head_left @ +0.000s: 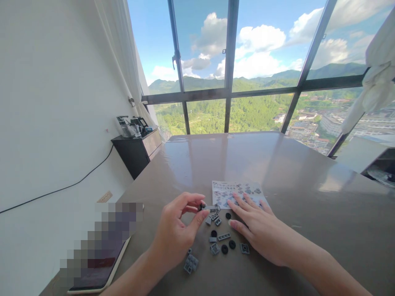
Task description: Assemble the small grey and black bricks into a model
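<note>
Between the thumb and fingers of my left hand (179,232) is a small grey toy-brick assembly (211,208) with a dark end, raised over the table. My right hand (257,224) lies flat with fingers spread on the lower right of a printed instruction sheet (224,195). Loose grey bricks lie between the hands, among them a long narrow brick (224,237) and a square plate (245,248). Several black toy wheels (232,244) lie with them. Nearer me, below my left hand, sits a grey brick cluster (191,264).
A phone or tablet (101,265), partly blurred out, lies at the table's left edge. The glossy brown table (197,164) reaches toward large windows. A dark cabinet (132,154) bearing a glass jug and kettle stands at the left wall. A black cable (83,179) runs along that wall.
</note>
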A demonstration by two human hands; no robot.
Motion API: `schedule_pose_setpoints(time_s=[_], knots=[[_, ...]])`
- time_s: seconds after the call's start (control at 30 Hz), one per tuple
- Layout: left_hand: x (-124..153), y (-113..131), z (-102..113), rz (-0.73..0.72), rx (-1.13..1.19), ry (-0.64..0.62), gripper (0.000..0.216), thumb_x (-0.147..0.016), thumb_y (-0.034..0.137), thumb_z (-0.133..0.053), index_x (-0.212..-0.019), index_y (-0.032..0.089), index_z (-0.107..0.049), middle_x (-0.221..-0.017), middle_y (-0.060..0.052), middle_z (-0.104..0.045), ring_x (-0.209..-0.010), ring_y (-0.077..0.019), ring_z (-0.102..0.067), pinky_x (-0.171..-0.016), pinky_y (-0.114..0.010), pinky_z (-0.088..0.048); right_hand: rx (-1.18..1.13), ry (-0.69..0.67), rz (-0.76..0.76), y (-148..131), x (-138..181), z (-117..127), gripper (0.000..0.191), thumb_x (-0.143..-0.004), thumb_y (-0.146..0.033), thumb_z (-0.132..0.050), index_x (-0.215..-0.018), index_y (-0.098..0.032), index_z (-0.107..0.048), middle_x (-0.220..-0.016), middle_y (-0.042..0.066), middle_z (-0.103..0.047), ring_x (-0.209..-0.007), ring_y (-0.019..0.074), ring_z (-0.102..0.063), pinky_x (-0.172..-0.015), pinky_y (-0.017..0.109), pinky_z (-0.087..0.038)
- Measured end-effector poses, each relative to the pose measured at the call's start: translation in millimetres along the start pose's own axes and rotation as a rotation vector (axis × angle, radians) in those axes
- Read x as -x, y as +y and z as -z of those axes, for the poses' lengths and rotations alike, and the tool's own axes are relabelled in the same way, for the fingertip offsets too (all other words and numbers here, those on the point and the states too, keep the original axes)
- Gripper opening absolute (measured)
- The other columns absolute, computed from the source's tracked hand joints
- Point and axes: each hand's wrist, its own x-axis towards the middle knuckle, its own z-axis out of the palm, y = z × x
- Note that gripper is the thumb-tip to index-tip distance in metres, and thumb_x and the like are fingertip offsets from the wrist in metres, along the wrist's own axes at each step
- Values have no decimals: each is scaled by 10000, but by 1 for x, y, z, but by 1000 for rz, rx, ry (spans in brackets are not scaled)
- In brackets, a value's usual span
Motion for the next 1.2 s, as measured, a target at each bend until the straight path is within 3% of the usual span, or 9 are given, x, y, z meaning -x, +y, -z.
schedule_pose_setpoints(time_s=[0.27, 0.4, 0.53, 0.6, 0.7, 0.8, 0.9, 1.03, 1.2], knots=[[1, -2, 1, -11, -27, -8, 203, -870, 269, -674, -1062, 203, -679, -953, -45, -720, -879, -172, -683, -816, -292, -566, 26, -1, 1, 1, 1, -2, 557, -1007, -442, -407, -1520, -225, -404, -1615, 113, -261, -1488, 403, -184, -1123, 734, -180], [0, -3, 0, 14, -25, 28, 187, -863, 265, -675, -1039, 204, -684, -944, -41, -712, -864, -164, -677, -810, -277, -563, 28, 41, 10, 1, -1, -1, 514, -996, -399, -456, -1481, -226, -472, -1597, 129, -333, -1478, 407, -235, -1122, 730, -191], [-5, -2, -1, 151, 122, 101, 237, -839, 309, -690, -1040, 184, -668, -907, -39, -687, -792, -156, -673, -732, -273, -579, -29, 226, 79, -1, -5, 3, 351, -964, -246, -513, -1277, -209, -667, -1482, 159, -524, -1386, 387, -439, -1111, 689, -276], [-9, -2, -1, 246, 256, 141, 304, -812, 336, -716, -1054, 164, -652, -896, -34, -671, -752, -150, -674, -712, -287, -591, -107, 314, 148, -5, -6, 5, 301, -953, -189, -511, -1175, -197, -714, -1368, 159, -618, -1263, 340, -565, -1076, 599, -390], [-13, -3, 0, 391, 447, 210, 369, -777, 330, -754, -1072, 140, -637, -879, -27, -672, -726, -131, -664, -697, -274, -589, -233, 306, 252, -13, -5, 4, 256, -949, -164, -522, -1083, -211, -736, -1206, 118, -677, -1089, 260, -641, -962, 433, -510], [-18, -5, 2, 548, 626, 263, 335, -785, 258, -762, -1066, 127, -636, -904, -51, -710, -750, -110, -660, -693, -225, -564, -254, 254, 308, -22, -3, 0, 260, -946, -135, -525, -1077, -219, -733, -1155, 91, -682, -1047, 238, -631, -936, 399, -514], [-21, -7, 4, 671, 749, 310, 219, -802, 185, -749, -991, 126, -656, -917, -66, -726, -733, -97, -664, -677, -209, -558, -207, 240, 346, -26, -3, -3, 326, -963, -102, -475, -1159, -214, -711, -1239, 91, -679, -1123, 255, -598, -993, 440, -472], [-22, -8, 4, 722, 826, 311, 126, -841, 173, -713, -939, 129, -647, -874, -53, -710, -658, -92, -658, -629, -226, -586, -126, 235, 405, -27, -6, -6, 373, -944, -52, -448, -1152, -208, -716, -1251, 76, -708, -1164, 280, -574, -1044, 508, -401], [-19, -9, 3, 763, 786, 248, 222, -860, 239, -701, -1042, 163, -598, -923, -49, -691, -638, -125, -689, -468, -228, -579, -71, 274, 418, -27, -6, -5, 303, -936, -79, -481, -1013, -204, -746, -1060, 84, -748, -973, 261, -594, -917, 471, -443]])
